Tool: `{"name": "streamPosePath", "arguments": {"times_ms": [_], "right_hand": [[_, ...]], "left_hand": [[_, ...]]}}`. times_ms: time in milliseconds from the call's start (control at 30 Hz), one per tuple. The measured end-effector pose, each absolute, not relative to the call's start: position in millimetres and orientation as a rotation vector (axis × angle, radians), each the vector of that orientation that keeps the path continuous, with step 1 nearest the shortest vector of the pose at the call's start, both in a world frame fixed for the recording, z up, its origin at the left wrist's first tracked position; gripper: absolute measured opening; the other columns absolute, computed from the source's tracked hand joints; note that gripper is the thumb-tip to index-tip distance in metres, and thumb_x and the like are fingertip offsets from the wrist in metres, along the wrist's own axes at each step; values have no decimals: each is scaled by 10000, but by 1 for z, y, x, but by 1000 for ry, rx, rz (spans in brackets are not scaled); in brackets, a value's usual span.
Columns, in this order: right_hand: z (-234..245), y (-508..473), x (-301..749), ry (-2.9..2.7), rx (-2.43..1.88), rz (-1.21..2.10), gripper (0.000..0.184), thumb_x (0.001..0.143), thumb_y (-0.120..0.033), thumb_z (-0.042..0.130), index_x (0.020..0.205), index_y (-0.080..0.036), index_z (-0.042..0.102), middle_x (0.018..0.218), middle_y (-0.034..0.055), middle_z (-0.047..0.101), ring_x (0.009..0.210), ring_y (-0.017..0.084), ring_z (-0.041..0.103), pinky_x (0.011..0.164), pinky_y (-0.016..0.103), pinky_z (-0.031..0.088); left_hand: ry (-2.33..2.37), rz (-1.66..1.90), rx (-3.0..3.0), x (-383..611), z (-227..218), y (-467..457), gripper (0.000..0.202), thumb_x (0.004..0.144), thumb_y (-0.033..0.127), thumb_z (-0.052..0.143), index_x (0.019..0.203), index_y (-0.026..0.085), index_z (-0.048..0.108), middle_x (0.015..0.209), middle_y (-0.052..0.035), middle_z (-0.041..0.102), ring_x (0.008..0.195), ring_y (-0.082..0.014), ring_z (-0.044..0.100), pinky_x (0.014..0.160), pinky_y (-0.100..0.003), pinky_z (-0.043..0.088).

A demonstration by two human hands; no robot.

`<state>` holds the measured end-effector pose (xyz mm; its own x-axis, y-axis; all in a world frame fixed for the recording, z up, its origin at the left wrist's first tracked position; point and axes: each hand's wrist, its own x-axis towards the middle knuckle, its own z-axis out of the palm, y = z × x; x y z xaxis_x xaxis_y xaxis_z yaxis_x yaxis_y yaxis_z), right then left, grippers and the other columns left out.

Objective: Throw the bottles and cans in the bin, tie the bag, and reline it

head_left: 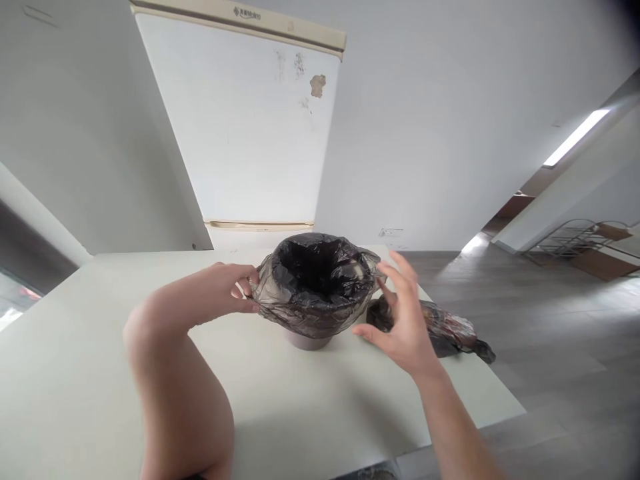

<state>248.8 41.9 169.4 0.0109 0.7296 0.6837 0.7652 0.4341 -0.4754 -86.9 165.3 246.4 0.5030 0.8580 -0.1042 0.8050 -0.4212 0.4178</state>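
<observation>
A thin black garbage bag [310, 317] lines a trash can [307, 342], its mouth wide and its edge folded down over the rim. Only the can's greyish-pink base shows below the plastic. On the left side, my left hand [233, 288] pinches the bag's loose edge between thumb and fingers. My right hand [404, 319] is at the other side with thumb and fingers spread; its fingertips are close to the bag, and I cannot tell whether they touch it. Behind that hand lies a packet of dark plastic bags [447, 328] in clear wrapping, partly hidden.
The can stands on a pale table [280, 413], whose right edge drops to a grey wood floor [555, 333]. A white fridge [250, 127] with stained patches stands beyond the table. A metal rack [570, 237] is far to the right.
</observation>
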Motion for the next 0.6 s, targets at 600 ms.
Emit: {"name": "streamPosePath", "arguments": {"times_ms": [600], "right_hand": [[153,111,227,-1411,-1527,-198,623,776,-492,876,1145,-243,439,1655,242,290,1507,397,394,1041,554,543]], "left_hand": [[1531,-66,2196,-83,229,188,736,877,671,606,1564,445,471,1523,-43,618,1255,-320,678,989,-395,536]]}}
